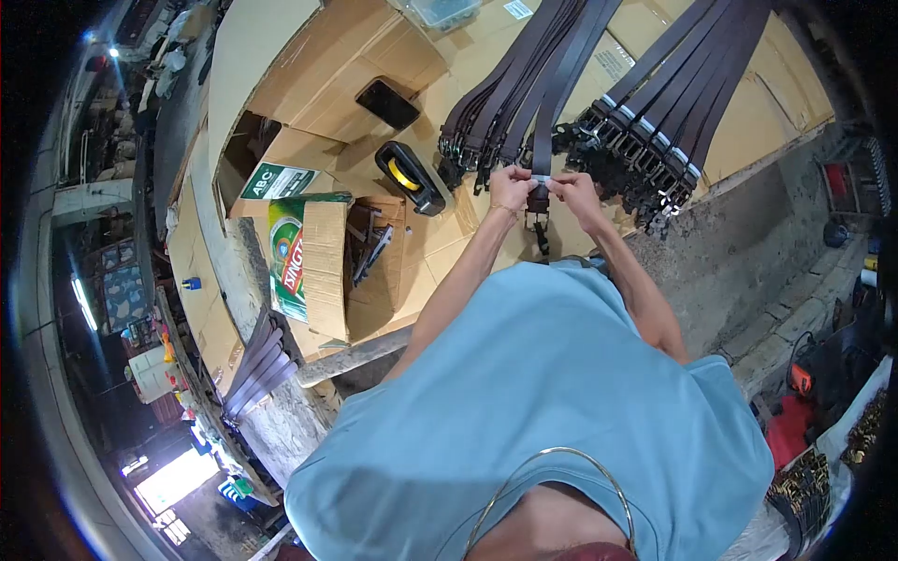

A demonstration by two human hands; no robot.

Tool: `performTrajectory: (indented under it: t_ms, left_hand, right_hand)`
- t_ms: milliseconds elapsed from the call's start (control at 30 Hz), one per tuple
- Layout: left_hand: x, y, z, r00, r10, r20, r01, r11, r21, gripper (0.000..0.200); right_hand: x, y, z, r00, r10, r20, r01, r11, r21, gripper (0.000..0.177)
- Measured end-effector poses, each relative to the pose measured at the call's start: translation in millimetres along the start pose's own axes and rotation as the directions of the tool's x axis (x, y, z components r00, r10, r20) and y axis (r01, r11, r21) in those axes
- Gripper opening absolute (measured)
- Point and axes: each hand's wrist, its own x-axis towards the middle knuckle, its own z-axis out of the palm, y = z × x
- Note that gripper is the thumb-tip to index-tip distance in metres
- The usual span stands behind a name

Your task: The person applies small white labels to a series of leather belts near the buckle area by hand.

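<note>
A dark leather belt (552,103) runs down the cardboard-covered table toward me. My left hand (510,190) pinches one end of a small white strip (540,180) lying across this belt just above its buckle (537,221). From the other side, my right hand (575,196) grips the strip with its fingertips closed. Left of the belt lies a bunch of dark belts (500,103) with their buckles toward me. To the right fans out another bunch of belts (687,93), with white strips showing near the buckles.
A black tape dispenser (428,194) with yellow inside and a black phone (387,103) lie to the left. Nearer stands an open carton (325,266) with green printing, holding dark and whitish pieces. More straps (262,365) hang at the lower left. The table's edge (739,183) is at right.
</note>
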Motion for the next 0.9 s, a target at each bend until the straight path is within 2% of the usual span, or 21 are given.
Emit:
performTrajectory:
  t_ms: [67,133,200,300,400,433,467,500,533,567,600,633,667,733,800,867,900]
  left_hand:
    - [-0.1,-2.1,-3.7,0.999,-0.035,-0.010,0.035,0.999,-0.007,0.016]
    - [6.0,-8.5,-7.9,1.000,-0.010,-0.020,0.010,0.999,-0.034,0.015]
    - [7.5,-9.4,-10.4,0.999,0.015,-0.032,-0.017,0.998,-0.064,0.015]
    - [6.4,-8.6,-16.8,0.999,0.017,-0.035,-0.020,0.997,-0.074,0.014]
    - [10.5,-14.7,-24.2,0.998,0.064,-0.023,-0.065,0.995,-0.075,0.015]
    - [3.4,-7.7,-28.9,0.996,0.086,-0.026,-0.088,0.993,-0.077,0.014]
    - [2.3,-8.9,-36.8,0.985,0.173,0.022,-0.170,0.981,-0.090,0.015]
    - [0.0,-2.0,-42.9,0.991,0.132,0.029,-0.129,0.988,-0.087,0.017]
    - [8.3,-9.6,-47.7,0.987,0.160,0.000,-0.160,0.987,0.001,0.018]
    - [14.9,-14.2,-53.0,0.986,0.168,0.020,-0.167,0.985,-0.047,0.017]
    - [22.6,-18.5,-57.0,0.979,0.204,0.000,-0.204,0.977,0.054,0.017]
    - [16.2,-6.3,-58.4,0.990,0.144,-0.004,-0.144,0.990,0.006,0.017]
    - [16.6,-2.9,-62.1,0.994,0.113,0.003,-0.113,0.993,-0.011,0.017]
    - [11.9,6.0,-66.3,0.996,0.085,-0.003,-0.085,0.996,-0.010,0.015]
    - [13.8,6.5,-69.3,0.998,0.069,-0.003,-0.069,0.998,-0.011,0.016]
    - [17.6,2.2,-69.5,0.999,0.043,-0.027,-0.044,0.999,-0.002,0.016]
    - [15.7,4.5,-66.7,0.996,0.053,-0.071,-0.049,0.998,0.048,0.018]
  right_hand:
    - [1.4,1.0,3.9,1.000,-0.022,-0.004,0.022,0.999,-0.029,0.026]
    - [-3.1,-8.2,10.2,0.999,-0.043,-0.005,0.043,0.997,-0.061,0.025]
    - [-9.3,-16.9,14.4,0.992,-0.120,-0.035,0.122,0.991,0.053,0.020]
    - [-5.0,-14.6,13.9,0.987,-0.157,0.023,0.157,0.988,0.003,0.022]
    - [-5.9,-22.7,18.6,0.987,-0.143,0.067,0.138,0.988,0.067,0.022]
    - [-6.6,-28.1,25.4,0.994,-0.108,0.028,0.108,0.994,0.011,0.022]
    - [3.6,-12.4,31.7,0.991,-0.113,0.076,0.102,0.986,0.134,0.023]
    - [27.8,17.0,41.5,0.988,-0.136,0.075,0.125,0.983,0.135,0.022]
    - [32.4,12.2,47.8,0.997,-0.056,0.053,0.052,0.996,0.075,0.015]
    - [47.5,23.2,50.4,0.988,-0.070,0.134,0.073,0.997,-0.021,0.015]
    - [22.8,-12.5,47.5,0.988,-0.003,0.153,-0.016,0.992,0.123,0.018]
    - [18.5,-21.7,44.1,0.966,-0.069,0.248,0.039,0.992,0.122,0.021]
    - [24.2,-17.4,49.3,0.963,-0.052,0.266,0.000,0.981,0.192,0.023]
    - [29.5,-21.7,48.1,0.944,-0.006,0.330,-0.044,0.989,0.144,0.023]
    - [30.2,-27.5,47.9,0.947,-0.005,0.321,-0.039,0.991,0.131,0.024]
    - [29.3,-29.0,52.1,0.982,0.016,0.190,-0.020,1.000,0.019,0.027]
    - [30.6,-21.2,56.4,0.998,-0.050,0.043,0.055,0.993,-0.106,0.029]
